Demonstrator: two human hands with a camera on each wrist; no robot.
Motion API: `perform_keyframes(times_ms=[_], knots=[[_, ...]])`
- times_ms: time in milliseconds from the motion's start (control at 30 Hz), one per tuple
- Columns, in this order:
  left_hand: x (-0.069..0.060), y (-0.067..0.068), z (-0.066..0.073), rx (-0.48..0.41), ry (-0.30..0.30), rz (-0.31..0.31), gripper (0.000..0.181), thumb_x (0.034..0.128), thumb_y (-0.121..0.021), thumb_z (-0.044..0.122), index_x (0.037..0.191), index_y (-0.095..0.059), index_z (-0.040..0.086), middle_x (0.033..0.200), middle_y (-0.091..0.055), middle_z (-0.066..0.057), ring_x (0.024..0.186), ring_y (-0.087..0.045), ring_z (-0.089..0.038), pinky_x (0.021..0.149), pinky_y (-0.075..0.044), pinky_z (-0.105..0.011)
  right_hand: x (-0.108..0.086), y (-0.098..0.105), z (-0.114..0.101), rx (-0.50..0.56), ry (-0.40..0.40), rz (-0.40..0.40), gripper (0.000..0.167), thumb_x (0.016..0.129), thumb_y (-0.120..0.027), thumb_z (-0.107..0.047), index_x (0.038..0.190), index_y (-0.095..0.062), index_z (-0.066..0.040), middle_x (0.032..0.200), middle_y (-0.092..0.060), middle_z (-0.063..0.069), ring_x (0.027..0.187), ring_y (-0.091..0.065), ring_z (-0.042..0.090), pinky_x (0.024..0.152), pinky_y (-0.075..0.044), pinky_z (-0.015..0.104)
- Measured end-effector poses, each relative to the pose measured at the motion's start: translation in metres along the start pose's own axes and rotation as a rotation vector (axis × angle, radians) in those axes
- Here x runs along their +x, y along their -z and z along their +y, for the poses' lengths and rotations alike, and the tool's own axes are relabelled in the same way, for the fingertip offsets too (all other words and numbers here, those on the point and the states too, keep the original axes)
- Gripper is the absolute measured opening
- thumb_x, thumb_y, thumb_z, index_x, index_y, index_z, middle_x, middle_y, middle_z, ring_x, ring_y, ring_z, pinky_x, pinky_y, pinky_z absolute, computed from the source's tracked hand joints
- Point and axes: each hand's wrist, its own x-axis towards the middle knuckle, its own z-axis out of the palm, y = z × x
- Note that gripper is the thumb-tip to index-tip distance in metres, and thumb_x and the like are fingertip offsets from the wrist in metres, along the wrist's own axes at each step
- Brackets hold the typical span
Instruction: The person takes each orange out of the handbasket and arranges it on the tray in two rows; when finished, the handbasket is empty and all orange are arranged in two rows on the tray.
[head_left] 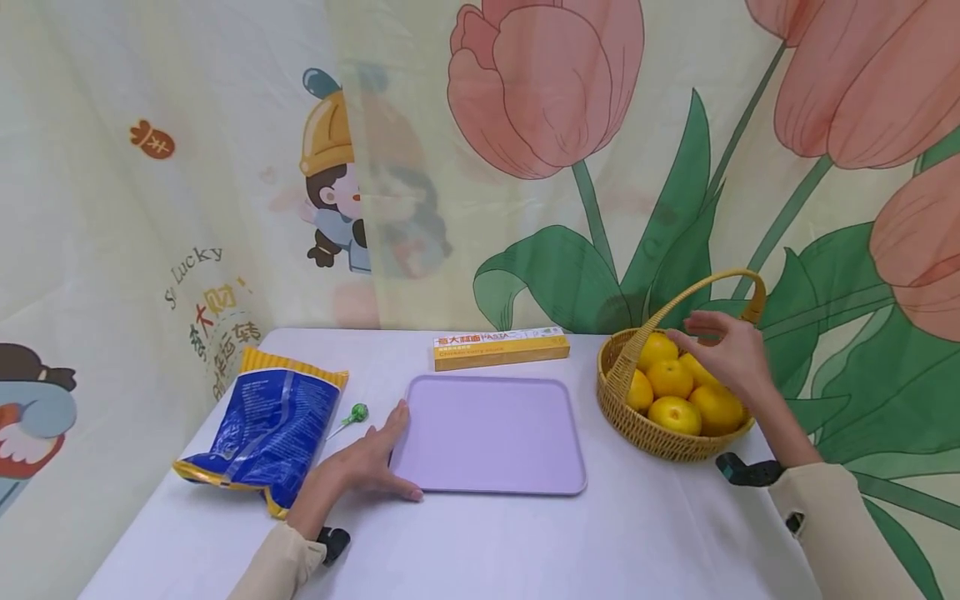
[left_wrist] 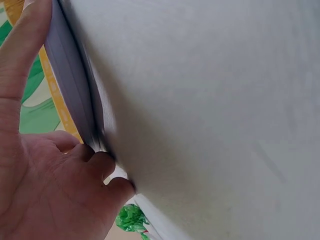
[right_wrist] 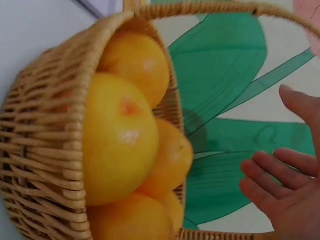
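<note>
My left hand (head_left: 367,462) rests against the left side of a lilac rectangular tray (head_left: 491,433), thumb by the near corner, fingers along the rim. The left wrist view shows some fingers (left_wrist: 107,167) bent beside the tray's edge (left_wrist: 75,75). Over the right part of a wicker basket (head_left: 675,446), my right hand (head_left: 727,350) hovers with parted fingers, holding nothing. Several oranges (head_left: 670,378) fill the basket. In the right wrist view, the palm (right_wrist: 290,200) faces the oranges (right_wrist: 120,140) across a gap.
A blue and yellow bag (head_left: 262,429) lies at the left, with a green-wrapped lollipop (head_left: 358,413) between it and the tray. Behind the tray is a yellow pasta box (head_left: 501,348). The basket's tall handle (head_left: 690,292) arches above the fruit, and a printed curtain (head_left: 525,250) hangs behind the table.
</note>
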Motion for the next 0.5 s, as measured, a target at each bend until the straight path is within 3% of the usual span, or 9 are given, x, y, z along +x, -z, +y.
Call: perform_keyframes(times_ms=[67,133,233,300,400,500], knots=[[-0.001,0.0,-0.001,-0.004,0.002,0.001,0.144,0.0744,-0.101,0.041,0.169,-0.003,-0.007,0.178,0.001,-0.027,0.162,-0.005,-0.054,0.13,-0.008,-0.069,0.011,-0.005,0.005,0.0,-0.08,-0.068,0.078,0.103,-0.07,-0.052,0.146,-0.056,0.012,0.141,-0.062,0.036,0.128,-0.06,0.053,0.104,-0.06,0.046],[-0.002,0.0,-0.001,-0.008,0.006,0.001,0.144,0.0743,-0.101,0.041,0.17,-0.003,-0.006,0.178,0.002,-0.027,0.162,-0.005,-0.054,0.13,-0.008,-0.069,0.022,-0.012,0.01,-0.007,-0.135,-0.12,0.083,0.103,-0.069,-0.053,0.148,-0.052,0.015,0.143,-0.059,0.039,0.132,-0.057,0.054,0.109,-0.051,0.066],[-0.003,0.0,-0.002,-0.017,0.004,0.001,0.145,0.0742,-0.101,0.041,0.17,-0.003,-0.006,0.178,0.002,-0.027,0.162,-0.004,-0.055,0.13,-0.007,-0.07,0.036,-0.02,0.016,-0.029,-0.205,-0.168,0.083,0.103,-0.071,-0.05,0.146,-0.051,0.019,0.142,-0.057,0.04,0.129,-0.057,0.053,0.109,-0.053,0.062],[-0.004,0.0,-0.002,-0.019,0.0,0.004,0.145,0.0742,-0.101,0.041,0.17,-0.003,-0.006,0.178,0.002,-0.027,0.161,-0.004,-0.056,0.13,-0.008,-0.071,0.045,-0.025,0.02,-0.065,-0.249,-0.196,0.078,0.102,-0.073,-0.047,0.14,-0.055,0.02,0.13,-0.061,0.038,0.118,-0.059,0.051,0.1,-0.058,0.056],[-0.005,-0.001,-0.003,-0.021,0.003,0.006,0.145,0.0741,-0.101,0.042,0.17,-0.003,-0.006,0.178,0.001,-0.027,0.16,-0.005,-0.059,0.129,-0.009,-0.072,0.056,-0.03,0.025,-0.12,-0.325,-0.246,0.064,0.099,-0.075,-0.045,0.109,-0.064,0.017,0.092,-0.061,0.022,0.094,-0.058,0.039,0.079,-0.057,0.041],[-0.005,-0.002,-0.003,-0.023,0.009,0.005,0.145,0.0741,-0.101,0.042,0.17,-0.003,-0.005,0.178,0.001,-0.027,0.159,-0.004,-0.06,0.129,-0.009,-0.072,0.065,-0.033,0.026,-0.177,-0.343,-0.303,0.052,0.097,-0.077,-0.041,0.09,-0.06,0.008,0.075,-0.048,0.009,0.082,-0.052,0.032,0.067,-0.047,0.033]])
